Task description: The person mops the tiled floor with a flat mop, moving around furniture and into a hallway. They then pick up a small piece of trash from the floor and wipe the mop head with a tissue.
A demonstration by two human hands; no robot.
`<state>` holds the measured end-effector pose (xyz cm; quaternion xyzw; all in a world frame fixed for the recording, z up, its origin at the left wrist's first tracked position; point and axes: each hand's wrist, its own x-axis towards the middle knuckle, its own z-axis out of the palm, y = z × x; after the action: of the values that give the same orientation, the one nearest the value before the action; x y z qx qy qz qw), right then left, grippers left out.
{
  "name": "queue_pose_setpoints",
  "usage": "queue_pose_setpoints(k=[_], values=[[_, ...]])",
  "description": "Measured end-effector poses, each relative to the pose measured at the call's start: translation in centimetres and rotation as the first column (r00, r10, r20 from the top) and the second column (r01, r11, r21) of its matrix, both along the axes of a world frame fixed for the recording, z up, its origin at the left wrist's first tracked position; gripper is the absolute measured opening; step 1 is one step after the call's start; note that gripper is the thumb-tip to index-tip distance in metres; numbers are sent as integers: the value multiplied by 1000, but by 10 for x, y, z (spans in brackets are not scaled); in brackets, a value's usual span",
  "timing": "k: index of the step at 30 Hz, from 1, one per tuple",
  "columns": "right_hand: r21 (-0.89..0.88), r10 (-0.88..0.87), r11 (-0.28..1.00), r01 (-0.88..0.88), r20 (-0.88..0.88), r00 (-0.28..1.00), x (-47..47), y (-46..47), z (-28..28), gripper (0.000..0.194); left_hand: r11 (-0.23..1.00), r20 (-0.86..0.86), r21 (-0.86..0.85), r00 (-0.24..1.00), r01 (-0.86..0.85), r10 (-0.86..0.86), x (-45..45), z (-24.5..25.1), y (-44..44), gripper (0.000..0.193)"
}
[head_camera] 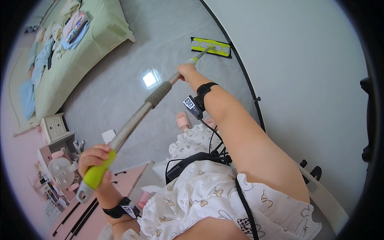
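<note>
A flat mop runs slantwise across the view. Its rectangular green and grey mop head point(211, 47) rests on the grey floor point(132, 84), one end close against the black skirting at the wall. My left hand point(95, 166) is wrapped round the green grip at the top end of the mop handle point(132, 124). Farther down, beyond the grey foam sleeve point(159, 94), my right hand point(186, 72) grips the metal pole just above a green collar. Black straps with small devices sit on both forearms.
A bed point(99, 36) with folded clothes point(75, 28) stands at the upper left, a white nightstand point(54, 127) below it. The wall point(288, 60) with black skirting point(240, 63) curves along the right. A white flat object point(108, 136) lies on the floor. Pink-fronted drawers point(126, 180) stand at lower left.
</note>
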<state>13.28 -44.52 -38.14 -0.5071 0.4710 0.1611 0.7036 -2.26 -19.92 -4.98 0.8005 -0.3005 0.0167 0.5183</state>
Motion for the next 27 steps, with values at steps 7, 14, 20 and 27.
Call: queue_pose_setpoints(k=[7, 14, 20, 27], values=[[-96, 270, 958, -271, -23, 963, -51, -8, -20, 23, 996, 45, 77, 998, -54, 51, -79, -13, -37, 21], [-164, 372, 915, -369, -10, 928, -79, 7, 5, 27, 973, 74, 72, 974, -219, 213, -109, 11, -39, 21], [-6, 477, 879, -477, -8, 879, -73, 3, 54, 53, 905, 164, 33, 895, -424, 414, -109, 59, -66, 31], [105, 661, 750, -654, -78, 746, -21, -43, 128, 33, 904, 108, 63, 903, -423, 415, -49, 158, -135, 28]])
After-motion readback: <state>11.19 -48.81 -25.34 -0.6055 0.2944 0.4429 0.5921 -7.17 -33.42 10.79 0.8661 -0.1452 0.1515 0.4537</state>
